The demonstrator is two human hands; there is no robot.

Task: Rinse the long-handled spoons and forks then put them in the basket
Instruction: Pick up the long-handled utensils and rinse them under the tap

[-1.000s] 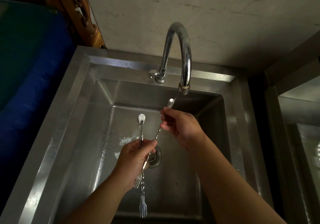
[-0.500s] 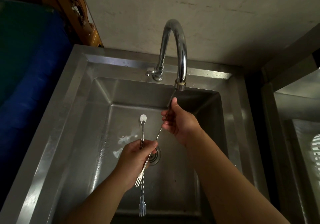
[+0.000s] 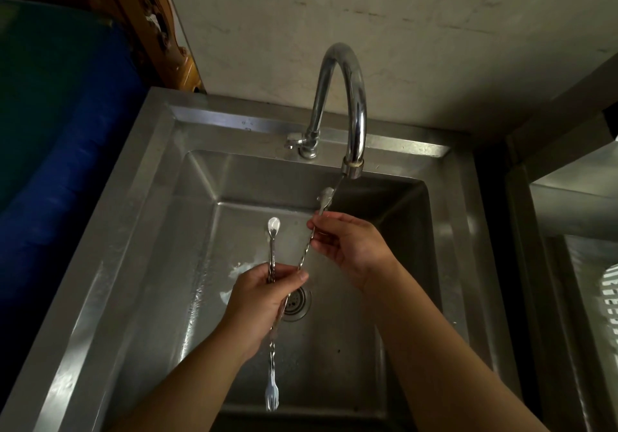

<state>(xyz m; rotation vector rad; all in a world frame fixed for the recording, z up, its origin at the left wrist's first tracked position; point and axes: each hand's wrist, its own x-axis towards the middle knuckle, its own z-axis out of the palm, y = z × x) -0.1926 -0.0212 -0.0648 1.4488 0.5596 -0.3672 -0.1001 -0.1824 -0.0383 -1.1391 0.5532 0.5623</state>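
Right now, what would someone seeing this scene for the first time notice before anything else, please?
Probably the tall curved faucet at the back of the steel sink, with the right hand holding a spoon bowl just under its spout. Next, the left hand at centre grips more utensils, a fork hanging below it.

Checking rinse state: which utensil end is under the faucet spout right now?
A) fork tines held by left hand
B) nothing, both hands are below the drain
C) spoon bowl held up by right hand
C: the right hand lifts a spoon bowl just below the faucet spout.
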